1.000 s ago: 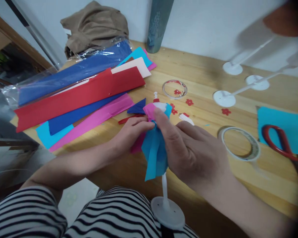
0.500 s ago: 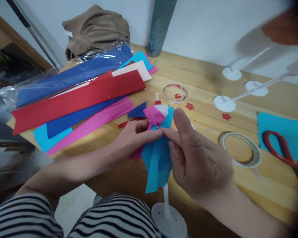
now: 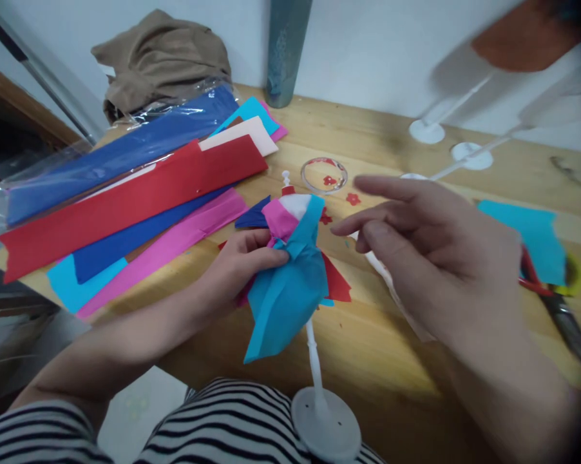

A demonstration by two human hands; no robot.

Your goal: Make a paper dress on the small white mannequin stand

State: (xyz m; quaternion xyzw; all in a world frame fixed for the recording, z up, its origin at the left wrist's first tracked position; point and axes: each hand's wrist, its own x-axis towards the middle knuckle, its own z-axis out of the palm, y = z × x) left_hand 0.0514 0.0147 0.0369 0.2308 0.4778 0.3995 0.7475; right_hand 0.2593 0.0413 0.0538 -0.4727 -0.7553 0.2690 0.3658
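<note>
My left hand [image 3: 239,270] pinches the waist of a small paper doll dress [image 3: 285,270], light blue and pink, on a white mannequin stand whose round base [image 3: 325,425] rests over my striped lap. My right hand [image 3: 435,251] hovers to the right of the dress, off it, with fingers stretched out and nothing in them. A red paper piece [image 3: 336,283] lies on the wooden table [image 3: 368,348] under the dress.
Long crepe paper sheets, red [image 3: 126,200], blue [image 3: 121,154] and pink [image 3: 174,238], lie at the left. A clear tape ring [image 3: 324,174] with red paper flowers, white stands [image 3: 426,132], light blue paper [image 3: 532,235], red-handled scissors [image 3: 536,283], a teal bottle [image 3: 285,51] and brown cloth [image 3: 160,58] are around.
My right hand let go of the dress and pulled away to the right, opening its fingers. The left hand keeps hold at the waist. The view shifted right.
</note>
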